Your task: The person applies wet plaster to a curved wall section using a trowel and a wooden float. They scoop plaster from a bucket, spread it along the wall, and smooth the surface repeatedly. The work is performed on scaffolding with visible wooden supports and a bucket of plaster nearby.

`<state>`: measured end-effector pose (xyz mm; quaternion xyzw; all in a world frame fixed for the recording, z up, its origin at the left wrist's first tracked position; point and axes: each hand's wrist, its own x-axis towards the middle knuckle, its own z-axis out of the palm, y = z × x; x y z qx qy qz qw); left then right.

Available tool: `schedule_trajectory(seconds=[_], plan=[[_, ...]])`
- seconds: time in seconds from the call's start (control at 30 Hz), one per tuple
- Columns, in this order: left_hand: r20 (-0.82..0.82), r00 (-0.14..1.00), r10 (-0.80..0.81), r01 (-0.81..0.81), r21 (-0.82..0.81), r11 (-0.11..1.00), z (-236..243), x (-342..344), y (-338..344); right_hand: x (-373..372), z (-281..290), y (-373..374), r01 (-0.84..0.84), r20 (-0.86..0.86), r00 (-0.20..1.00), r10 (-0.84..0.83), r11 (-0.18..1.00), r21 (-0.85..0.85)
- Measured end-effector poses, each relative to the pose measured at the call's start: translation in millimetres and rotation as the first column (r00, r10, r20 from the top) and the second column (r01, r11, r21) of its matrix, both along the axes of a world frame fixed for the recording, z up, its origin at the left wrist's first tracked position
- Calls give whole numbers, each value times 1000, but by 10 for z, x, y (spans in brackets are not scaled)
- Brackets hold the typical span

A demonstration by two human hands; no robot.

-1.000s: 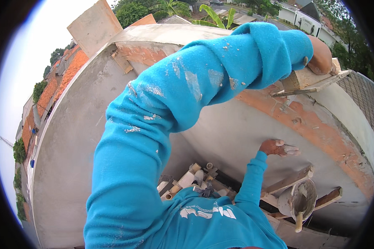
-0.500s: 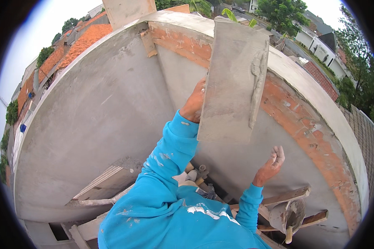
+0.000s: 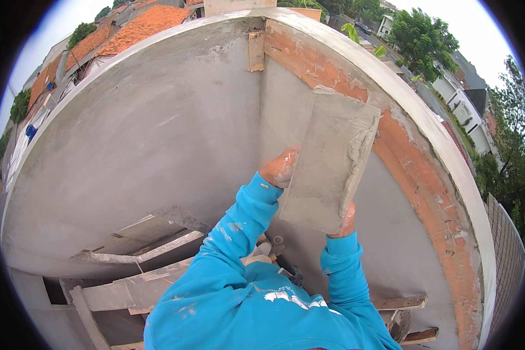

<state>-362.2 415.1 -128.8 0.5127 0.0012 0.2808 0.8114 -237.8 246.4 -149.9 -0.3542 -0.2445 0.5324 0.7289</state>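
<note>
A rectangular mortar board [image 3: 329, 157], coated with grey mortar, is tilted up in front of the wall. A thick ridge of wet mortar [image 3: 359, 146] runs down its right edge. My left hand [image 3: 281, 166] grips the board from behind its left side, the fingers partly hidden. At the lower right edge, my right hand [image 3: 347, 219] is closed against the board, most of its fingers out of sight behind it. Beyond the board, a strip of bare orange brick [image 3: 414, 169] curves along the top of the grey plastered wall [image 3: 140, 134].
A pale wall rim [image 3: 466, 181] bends around the work area, with rooftops and trees outside. A small wood piece [image 3: 255, 51] sits in the upper corner. Timber planks [image 3: 111, 297] lie low on the left. At lower right, a bucket [image 3: 398, 326] shows partly among wooden beams [image 3: 402, 302].
My right hand has come up from its free, raised position to the board's lower right edge. The board has moved lower and tilted slightly. The view has shifted left.
</note>
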Motion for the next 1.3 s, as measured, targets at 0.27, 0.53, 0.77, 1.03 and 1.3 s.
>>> schedule_trajectory(seconds=[0.27,0.53,0.77,1.03,1.3], plan=[[-62,941,331,-266,469,842,838,-24,821,468,614,-224,368,333,875,-351,930,14],[518,169,838,-238,847,-475,1657,-650,3140,1178,2140,-677,643,554,523,-648,726,241],[-124,99,987,362,929,80,2016,-613,4241,1346,3301,445,539,859,274,-433,809,236],[3,81,997,198,980,-19,1779,-606,4441,1675,3617,2709,310,908,-400,128,951,2],[99,99,990,173,978,-115,1706,-594,4459,1800,3059,4751,161,819,-538,199,978,-132]])
